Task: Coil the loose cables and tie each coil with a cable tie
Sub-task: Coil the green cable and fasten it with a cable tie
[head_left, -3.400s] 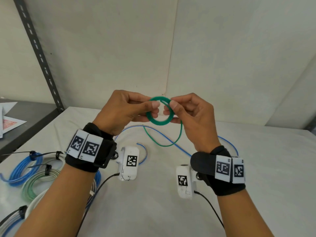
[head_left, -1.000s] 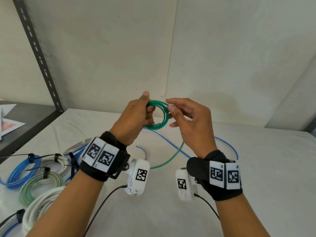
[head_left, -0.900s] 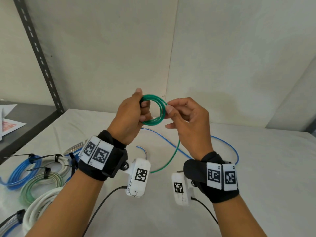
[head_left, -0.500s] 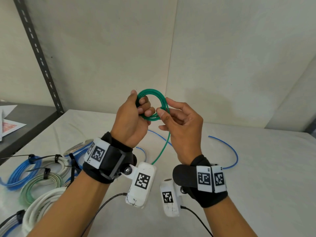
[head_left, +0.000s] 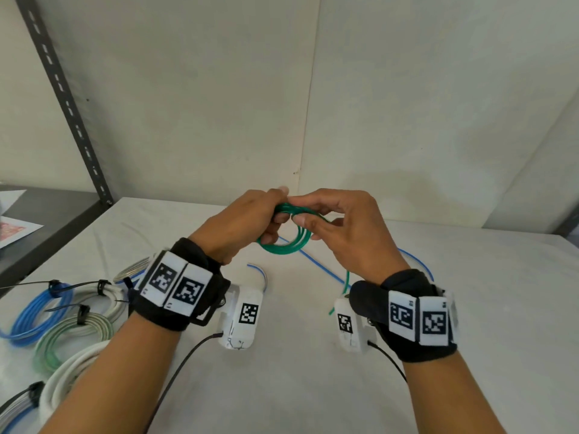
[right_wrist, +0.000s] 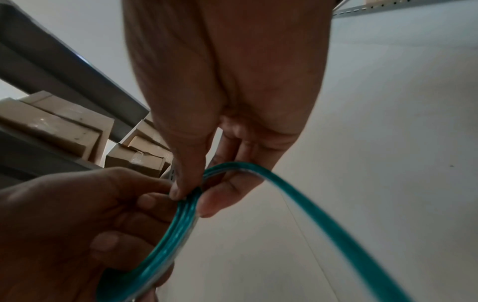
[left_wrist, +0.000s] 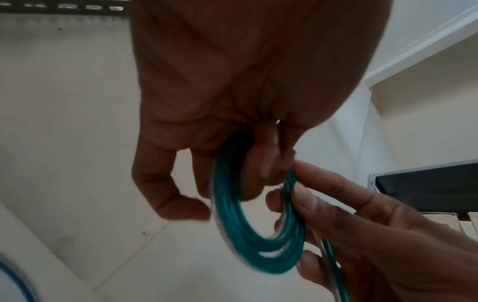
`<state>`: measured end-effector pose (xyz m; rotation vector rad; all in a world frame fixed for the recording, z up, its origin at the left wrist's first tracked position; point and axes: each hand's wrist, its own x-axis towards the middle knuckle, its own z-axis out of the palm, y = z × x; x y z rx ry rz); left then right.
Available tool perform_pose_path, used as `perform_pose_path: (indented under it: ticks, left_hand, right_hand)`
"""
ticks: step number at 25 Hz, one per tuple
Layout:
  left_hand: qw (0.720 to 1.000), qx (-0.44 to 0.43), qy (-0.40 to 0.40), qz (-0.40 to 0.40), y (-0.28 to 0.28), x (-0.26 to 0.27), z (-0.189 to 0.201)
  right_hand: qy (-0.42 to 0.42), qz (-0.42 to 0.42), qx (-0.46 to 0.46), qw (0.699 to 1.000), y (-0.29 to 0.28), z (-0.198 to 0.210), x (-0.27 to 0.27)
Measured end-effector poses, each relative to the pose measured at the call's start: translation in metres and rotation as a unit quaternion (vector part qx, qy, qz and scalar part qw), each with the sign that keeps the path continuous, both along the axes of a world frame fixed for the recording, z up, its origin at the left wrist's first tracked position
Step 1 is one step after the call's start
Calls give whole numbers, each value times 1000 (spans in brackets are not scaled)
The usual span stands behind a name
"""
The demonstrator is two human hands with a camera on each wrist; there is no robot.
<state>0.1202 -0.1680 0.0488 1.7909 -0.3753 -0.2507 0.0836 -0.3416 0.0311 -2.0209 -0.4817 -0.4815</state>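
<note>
Both hands hold a small coil of green cable (head_left: 286, 244) above the white table (head_left: 313, 386). My left hand (head_left: 250, 223) grips the coil's left side, with fingers curled through the ring (left_wrist: 248, 235). At the coil's top my right hand (head_left: 326, 220) pinches the strands between thumb and fingers (right_wrist: 191, 196). A short green tail (head_left: 343, 292) hangs from the right hand down toward the table. A loose blue cable (head_left: 316, 264) lies on the table beneath the hands.
Several tied coils lie at the left: a blue coil (head_left: 34, 314), a green-white coil (head_left: 72, 336) and a white coil (head_left: 62, 389), with black cable ties (head_left: 56, 285). A dark shelf (head_left: 37, 239) and its slotted post (head_left: 69, 98) stand left. Walls close the back.
The coil has dropped lower and tipped flatter. My right hand has moved over the top of the coil, and the hanging green tail has grown shorter.
</note>
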Motion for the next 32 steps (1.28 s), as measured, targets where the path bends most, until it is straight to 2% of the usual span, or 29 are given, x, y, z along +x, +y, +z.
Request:
perform_pose_path:
  ticks: [2, 7, 11, 14, 17, 20, 21, 23, 27, 32]
  left_hand:
    - [999, -53, -4, 12, -3, 0, -2]
    - [978, -201, 18, 45, 0, 5, 2]
    - [944, -318, 67, 58, 3, 7, 4]
    - [934, -346, 71, 58, 2, 6, 3]
    - [948, -310, 62, 46, 1, 4, 3]
    - [989, -141, -35, 38, 7, 2, 3]
    - [993, -87, -74, 23, 11, 3, 2]
    - [993, -26, -115, -20, 20, 4, 1]
    - [991, 37, -119, -51, 26, 3, 0]
    - [990, 69, -112, -54, 26, 1, 2]
  right_hand:
    - [5, 10, 38, 999, 0, 1, 0]
    - [32, -15, 222, 974, 10, -2, 3]
    - [51, 25, 280, 958, 27, -6, 1]
    - [16, 12, 284, 958, 34, -9, 1]
    - [-16, -17, 280, 960, 31, -9, 3]
    - [-5, -21, 227, 974, 13, -4, 3]
    - [3, -13, 200, 980, 5, -2, 3]
    - [19, 6, 145, 989, -8, 2, 1]
    - [45, 25, 49, 997, -18, 6, -3]
    - [48, 32, 12, 998, -17, 4, -1]
